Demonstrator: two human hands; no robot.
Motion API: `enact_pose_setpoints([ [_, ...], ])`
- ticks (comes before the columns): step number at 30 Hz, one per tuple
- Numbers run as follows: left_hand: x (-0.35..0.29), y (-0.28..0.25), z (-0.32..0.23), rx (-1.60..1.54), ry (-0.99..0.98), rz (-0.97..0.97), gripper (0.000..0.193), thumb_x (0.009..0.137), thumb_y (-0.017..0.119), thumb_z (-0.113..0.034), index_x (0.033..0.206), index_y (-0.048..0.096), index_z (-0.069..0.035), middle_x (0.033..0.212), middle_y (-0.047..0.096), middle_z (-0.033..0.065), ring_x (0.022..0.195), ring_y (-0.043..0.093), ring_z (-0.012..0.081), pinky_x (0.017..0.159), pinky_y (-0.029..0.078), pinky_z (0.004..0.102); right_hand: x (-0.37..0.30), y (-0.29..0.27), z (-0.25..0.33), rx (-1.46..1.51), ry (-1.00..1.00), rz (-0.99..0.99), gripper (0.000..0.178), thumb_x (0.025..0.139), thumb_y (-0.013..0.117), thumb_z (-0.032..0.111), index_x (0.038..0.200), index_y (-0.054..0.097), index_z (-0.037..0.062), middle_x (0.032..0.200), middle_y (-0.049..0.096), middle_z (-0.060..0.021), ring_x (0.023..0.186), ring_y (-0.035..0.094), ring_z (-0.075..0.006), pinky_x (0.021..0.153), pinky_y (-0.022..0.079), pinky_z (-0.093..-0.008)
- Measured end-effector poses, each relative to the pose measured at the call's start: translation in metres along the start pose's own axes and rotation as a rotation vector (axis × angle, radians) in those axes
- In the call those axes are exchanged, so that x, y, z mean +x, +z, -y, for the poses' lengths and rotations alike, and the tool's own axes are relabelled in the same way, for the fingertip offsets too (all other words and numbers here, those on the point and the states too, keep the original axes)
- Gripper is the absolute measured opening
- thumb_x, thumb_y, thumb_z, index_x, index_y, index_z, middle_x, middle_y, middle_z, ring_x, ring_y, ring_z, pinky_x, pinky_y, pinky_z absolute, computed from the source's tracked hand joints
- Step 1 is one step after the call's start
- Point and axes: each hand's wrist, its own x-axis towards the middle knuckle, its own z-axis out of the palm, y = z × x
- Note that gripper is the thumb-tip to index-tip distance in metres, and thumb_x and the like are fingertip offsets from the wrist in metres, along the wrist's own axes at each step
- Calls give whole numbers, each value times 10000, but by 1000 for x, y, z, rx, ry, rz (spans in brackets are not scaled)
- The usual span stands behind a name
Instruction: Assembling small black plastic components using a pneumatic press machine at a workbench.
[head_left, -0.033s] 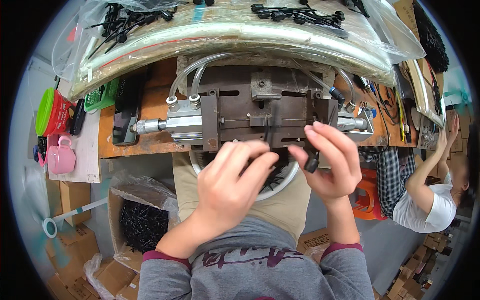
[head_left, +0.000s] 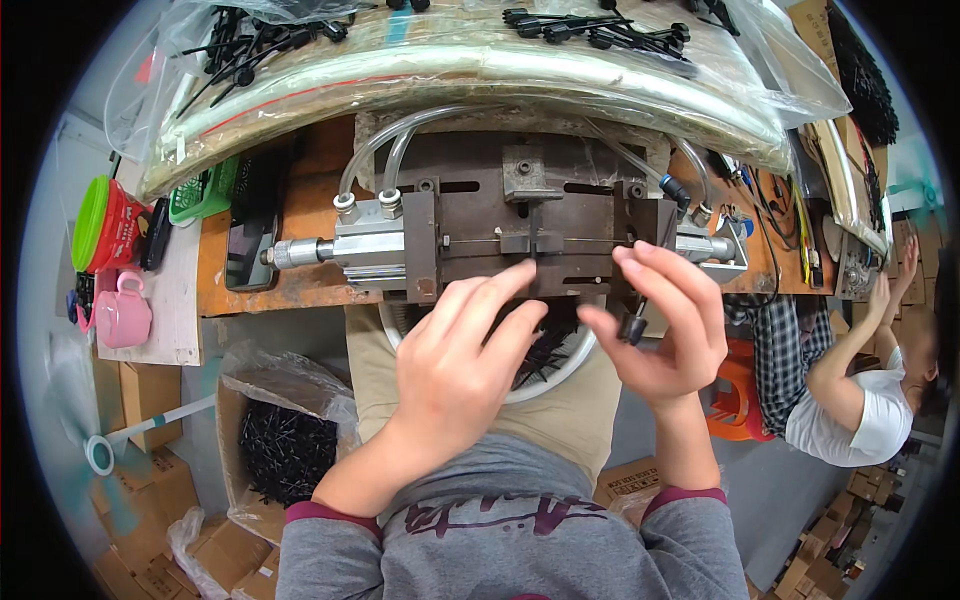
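Observation:
My left hand [head_left: 462,355] reaches to the near edge of the dark metal fixture [head_left: 475,215]. Its index fingertip touches or nearly touches a thin black strip [head_left: 534,250] standing in the slot between the two small middle blocks. The thumb is apart from that finger, and nothing shows gripped between them. My right hand [head_left: 672,335] is at the fixture's right front, fingers curled around a black knob-ended part [head_left: 632,326]. The knob hangs by the palm; its thin stem is partly hidden by the fingers. The right thumb is blurred.
Air cylinders [head_left: 370,245] with clear hoses flank the fixture. Black stemmed parts [head_left: 600,30] lie on the plastic-covered shelf behind. A round white-rimmed container [head_left: 545,385] sits at my lap, and a box of black parts [head_left: 288,450] stands lower left. At right sits another person [head_left: 850,400].
My left index finger has straightened toward the fixture's middle slot. The black strip, blurred before, now stands still between the blocks. My right hand has shifted slightly, its black part with it.

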Motion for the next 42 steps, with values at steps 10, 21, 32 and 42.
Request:
enact_pose_setpoints([
  [10, 3, 18, 8, 232, 80, 122, 293, 675, 801, -115, 949, 718, -49, 1230, 698, 110, 692, 677, 173, 650, 513, 296, -6, -5, 9, 380, 311, 4, 368, 707, 866, 26, 1002, 654, -34, 1172, 674, -238, 1039, 701, -286, 880, 569, -366],
  [21, 84, -19, 29, 6, 224, -154, 190, 799, 779, -134, 965, 726, -57, 963, 741, 115, 777, 706, 257, 710, 547, 321, -16, 2, 18, 82, 225, 343, 308, 750, 791, 11, 1007, 620, -4, 1323, 606, -220, 1016, 680, -332, 817, 570, -369],
  [32, 205, 0, 77, 368, 84, -12, 171, 765, 719, -133, 910, 749, -49, 878, 706, 192, 846, 680, 376, 769, 547, 455, -6, 29, 21, -196, 37, 493, 216, 766, 763, 97, 910, 616, 34, 1322, 640, -172, 540, 567, -157, 562, 483, -280],
  [42, 144, -50, 33, -87, 116, -216, 162, 794, 741, -59, 951, 741, -21, 864, 698, 111, 753, 676, 241, 695, 539, 341, 31, 7, 7, 128, 269, 401, 293, 799, 808, 156, 1009, 640, 42, 1100, 713, -116, 607, 653, -188, 580, 537, -297],
])
